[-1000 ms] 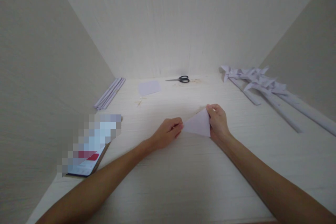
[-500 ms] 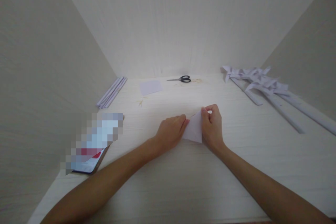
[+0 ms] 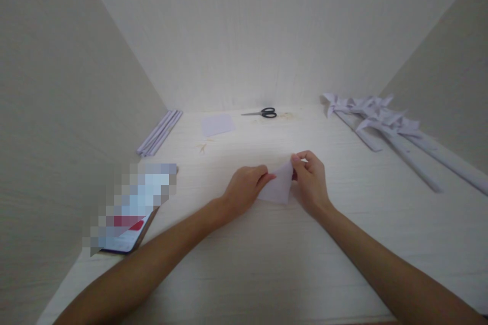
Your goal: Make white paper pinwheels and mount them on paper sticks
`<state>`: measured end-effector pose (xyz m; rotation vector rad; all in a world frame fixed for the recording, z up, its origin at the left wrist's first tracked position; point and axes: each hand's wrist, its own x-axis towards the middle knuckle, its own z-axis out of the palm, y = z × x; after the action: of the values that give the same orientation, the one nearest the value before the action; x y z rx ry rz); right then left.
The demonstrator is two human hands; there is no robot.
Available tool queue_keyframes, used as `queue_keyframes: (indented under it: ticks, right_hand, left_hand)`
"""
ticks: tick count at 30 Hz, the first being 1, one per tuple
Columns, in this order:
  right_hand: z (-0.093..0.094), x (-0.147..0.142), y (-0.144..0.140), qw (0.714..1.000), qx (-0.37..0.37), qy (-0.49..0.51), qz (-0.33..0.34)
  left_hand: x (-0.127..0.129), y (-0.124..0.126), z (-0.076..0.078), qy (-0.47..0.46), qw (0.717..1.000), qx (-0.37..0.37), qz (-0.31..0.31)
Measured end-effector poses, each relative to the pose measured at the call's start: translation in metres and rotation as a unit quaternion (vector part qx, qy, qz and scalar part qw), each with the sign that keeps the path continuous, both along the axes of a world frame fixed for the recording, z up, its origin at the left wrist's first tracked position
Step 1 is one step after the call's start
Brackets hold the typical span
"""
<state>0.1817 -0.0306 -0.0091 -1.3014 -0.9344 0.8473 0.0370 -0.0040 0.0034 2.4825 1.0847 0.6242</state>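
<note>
Paper (image 3: pixel 275 189) lay pinched between both hands low over the worktop (image 3: pixel 267 264), left hand (image 3: pixel 244 188) gripping one corner, right hand (image 3: pixel 310 180) apparently another; corners wanted aligning squarely before any firm creasing.

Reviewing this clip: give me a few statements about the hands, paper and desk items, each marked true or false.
1. Both hands hold the folded paper. True: left hand and right hand pinch it.
2. The scissors lie open beside the left hand. False: they lie shut near the back wall.
3. Paper pinwheels lie at the right. True.
4. The rolled paper sticks stand upright. False: they lie flat at the left.
5. A flat paper square lies near the scissors. True.
</note>
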Motion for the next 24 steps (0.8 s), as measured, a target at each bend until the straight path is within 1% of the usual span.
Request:
queue_keyframes:
  ticks: [6,10,14,20,24]
  right_hand:
    - [0.0,0.001,0.001,0.999,0.011,0.028,0.017]
    - [-0.001,0.0,0.001,0.999,0.008,0.045,0.025]
    - [-0.003,0.002,0.003,0.999,0.004,0.048,0.021]
    - [-0.005,0.011,0.008,0.998,0.015,0.056,-0.013]
    - [-0.003,0.017,0.012,0.999,0.021,0.037,-0.014]
  left_hand:
    - [0.0,-0.003,0.005,-0.034,0.998,-0.046,-0.009]
    - [0.0,-0.001,0.007,-0.058,0.992,-0.109,-0.028]
    - [-0.003,0.003,0.005,-0.076,0.981,-0.168,-0.055]
    - [-0.009,0.005,0.0,-0.076,0.984,-0.156,-0.045]
    - [-0.009,0.005,-0.002,-0.067,0.988,-0.134,-0.039]
